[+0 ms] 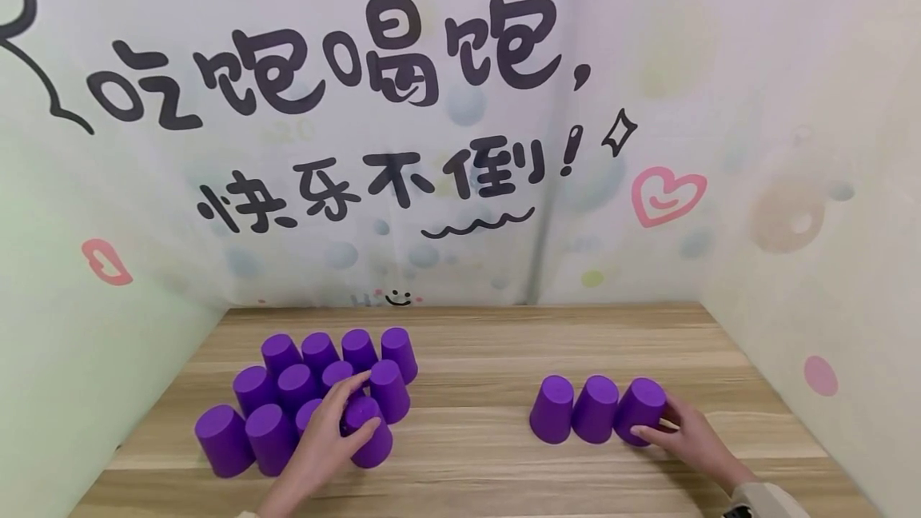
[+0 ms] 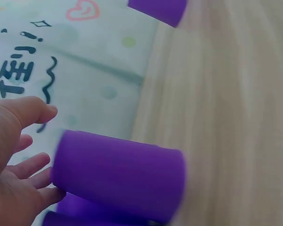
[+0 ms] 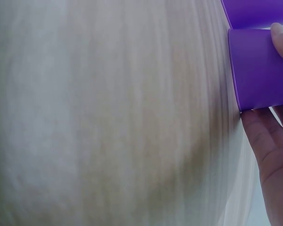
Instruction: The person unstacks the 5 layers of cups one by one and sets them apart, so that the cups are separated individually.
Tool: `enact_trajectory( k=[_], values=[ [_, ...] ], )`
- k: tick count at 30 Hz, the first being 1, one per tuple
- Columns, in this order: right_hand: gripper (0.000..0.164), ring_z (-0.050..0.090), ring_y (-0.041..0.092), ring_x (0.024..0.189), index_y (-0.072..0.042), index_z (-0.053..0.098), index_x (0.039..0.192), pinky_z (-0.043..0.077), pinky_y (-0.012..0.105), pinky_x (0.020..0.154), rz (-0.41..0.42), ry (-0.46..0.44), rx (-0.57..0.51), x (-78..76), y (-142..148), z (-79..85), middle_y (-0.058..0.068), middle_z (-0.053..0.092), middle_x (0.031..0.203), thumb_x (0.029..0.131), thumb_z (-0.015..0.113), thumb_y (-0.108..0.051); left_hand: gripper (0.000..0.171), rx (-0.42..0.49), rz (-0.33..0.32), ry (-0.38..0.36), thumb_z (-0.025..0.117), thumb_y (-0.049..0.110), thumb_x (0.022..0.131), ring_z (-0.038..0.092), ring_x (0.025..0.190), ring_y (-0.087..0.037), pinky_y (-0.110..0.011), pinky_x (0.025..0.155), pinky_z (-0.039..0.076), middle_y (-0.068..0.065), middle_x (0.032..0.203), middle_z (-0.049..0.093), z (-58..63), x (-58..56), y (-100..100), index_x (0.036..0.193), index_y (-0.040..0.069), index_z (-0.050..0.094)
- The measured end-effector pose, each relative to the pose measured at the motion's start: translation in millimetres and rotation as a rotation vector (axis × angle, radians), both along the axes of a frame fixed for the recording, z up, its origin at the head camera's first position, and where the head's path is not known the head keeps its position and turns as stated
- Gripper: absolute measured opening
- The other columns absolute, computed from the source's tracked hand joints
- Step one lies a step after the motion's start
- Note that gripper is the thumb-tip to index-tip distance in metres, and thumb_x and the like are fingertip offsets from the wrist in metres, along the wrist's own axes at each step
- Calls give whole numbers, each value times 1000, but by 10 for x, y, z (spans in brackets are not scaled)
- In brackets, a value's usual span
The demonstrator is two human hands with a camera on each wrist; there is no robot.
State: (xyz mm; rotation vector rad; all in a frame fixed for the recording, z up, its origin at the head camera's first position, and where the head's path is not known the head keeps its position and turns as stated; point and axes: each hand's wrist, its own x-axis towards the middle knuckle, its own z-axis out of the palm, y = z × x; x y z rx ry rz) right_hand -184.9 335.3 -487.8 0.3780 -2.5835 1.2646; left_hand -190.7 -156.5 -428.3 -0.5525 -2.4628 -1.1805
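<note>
Purple cups stand upside down in two groups on the wooden table. On the right, three form a short row, and my right hand (image 1: 687, 434) holds the outermost purple cup (image 1: 639, 412) from its right side. The right wrist view shows the thumb on one side of that cup (image 3: 259, 70) and the fingers along the other. At the left group, my left hand (image 1: 327, 438) reaches over the front-right purple cup (image 1: 374, 446). In the left wrist view its thumb stands apart from that cup (image 2: 118, 174), while the loosely spread fingers lie right at the cup's closed end.
Several more purple cups (image 1: 223, 442) stand in rows beside and behind my left hand. Two purple cups (image 1: 552, 410) adjoin the one at my right hand. A printed sheet (image 1: 460, 118) with black lettering hangs behind the table (image 1: 468, 454), and pale walls flank it.
</note>
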Motion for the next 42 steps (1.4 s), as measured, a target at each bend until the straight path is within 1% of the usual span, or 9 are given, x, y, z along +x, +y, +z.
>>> enact_trajectory(
  k=[5, 10, 14, 18, 21, 24, 30, 36, 42],
  values=[
    [54, 55, -3, 84, 6, 48, 116, 52, 23, 67, 1, -4, -6, 0, 19, 2, 23, 60, 100, 71, 73, -8, 57, 17, -48, 87, 71, 8, 73, 48, 108, -28, -46, 86, 42, -11, 121, 50, 201, -123, 99, 125, 4, 46],
    [55, 55, -3, 85, 6, 47, 117, 52, 23, 67, 3, -5, -2, -6, 36, 0, 23, 60, 100, 71, 73, -8, 58, 27, -113, 134, 70, 8, 74, 48, 107, -26, -45, 84, 43, -11, 120, 50, 427, -249, 357, 126, 3, 44],
    [54, 55, -3, 85, 6, 48, 116, 51, 22, 67, -4, -6, 9, -14, 44, -3, 23, 60, 100, 71, 73, -9, 58, 63, -194, 128, 69, 11, 76, 43, 115, -26, -46, 92, 38, -10, 126, 47, 551, -329, 663, 127, 4, 44],
    [54, 55, -3, 85, 6, 48, 116, 51, 22, 67, -7, -3, 9, -21, 45, -5, 23, 60, 100, 70, 74, -9, 57, 152, -300, 76, 68, 10, 77, 41, 116, -25, -45, 93, 38, -9, 127, 45, 577, -391, 994, 129, 6, 43],
    [54, 55, -3, 85, 6, 48, 116, 51, 22, 67, -7, 0, 7, -22, 43, -9, 23, 59, 99, 70, 74, -8, 56, 178, -362, 29, 66, 10, 78, 41, 116, -25, -39, 91, 42, -10, 126, 44, 541, -410, 1243, 129, 6, 42],
    [54, 55, -3, 84, 6, 49, 115, 52, 22, 67, -3, 6, 0, -24, 38, -12, 23, 60, 99, 70, 74, -8, 55, 142, -409, -5, 64, 10, 80, 42, 115, -26, -35, 88, 44, -11, 125, 44, 447, -418, 1473, 129, 4, 41],
    [53, 56, -2, 85, 6, 49, 115, 52, 23, 67, 19, 11, -24, -41, 20, -12, 22, 60, 99, 70, 74, -8, 54, 52, -433, -99, 63, 12, 80, 43, 113, -24, -33, 86, 45, -10, 123, 46, 164, -420, 1838, 129, 4, 41],
    [55, 55, -3, 86, 5, 48, 117, 51, 22, 68, 14, -16, -29, -40, 15, -13, 22, 59, 102, 71, 74, -10, 55, -22, -418, -138, 66, 19, 79, 45, 111, -23, -30, 90, 42, -9, 121, 47, -27, -415, 2030, 127, 5, 43],
    [56, 55, -3, 86, 6, 47, 118, 51, 23, 68, 12, -23, -45, -14, 22, -18, 23, 58, 102, 71, 73, -9, 53, -17, -407, -176, 67, 18, 77, 49, 106, -18, -30, 92, 40, -6, 114, 50, -192, -429, 2118, 125, 6, 47]
  ],
)
